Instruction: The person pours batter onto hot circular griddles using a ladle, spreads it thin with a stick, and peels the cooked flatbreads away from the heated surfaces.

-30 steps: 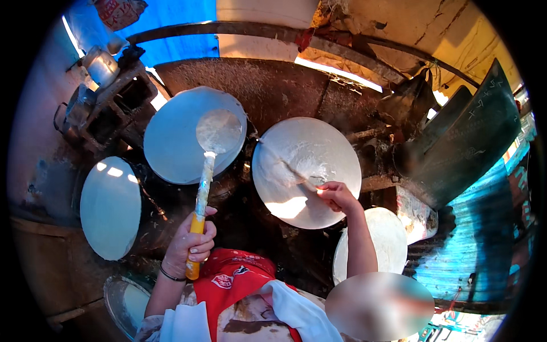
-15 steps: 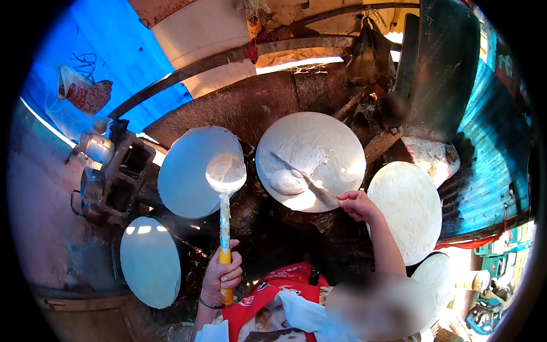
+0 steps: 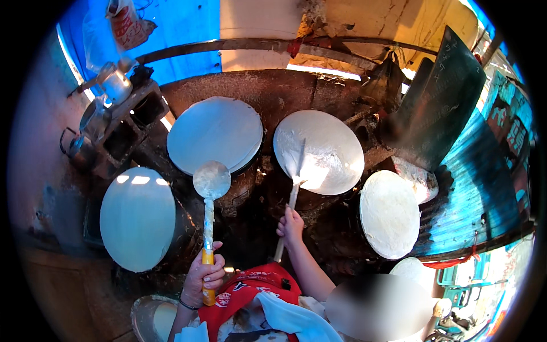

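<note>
1. Left hand [image 3: 203, 279]: closed around the yellow grip of the ladle [image 3: 208, 223], bowl end pointing away from the wearer.
2. Right hand [image 3: 291, 229]: closed around the shaft of the spatula [image 3: 293, 195]. The hands are apart.
3. Ladle position: the bowl overlaps the near edge of the far left plate [image 3: 213, 132] in view. Its height above that edge cannot be told.
4. Spatula position: the blade extends past the near left edge of the far right plate [image 3: 337, 135], which carries pale smears. Contact cannot be confirmed.
5. Step in hand (judgement): surface work with the spatula on the far right plate; the ladle appears idle.
6. Next move (judgement): a further stroke would call for a level blade and a ladle held clear.
7. Surroundings: near left plate [image 3: 138, 221] and near right plate [image 3: 390, 214], one on each side.
</note>
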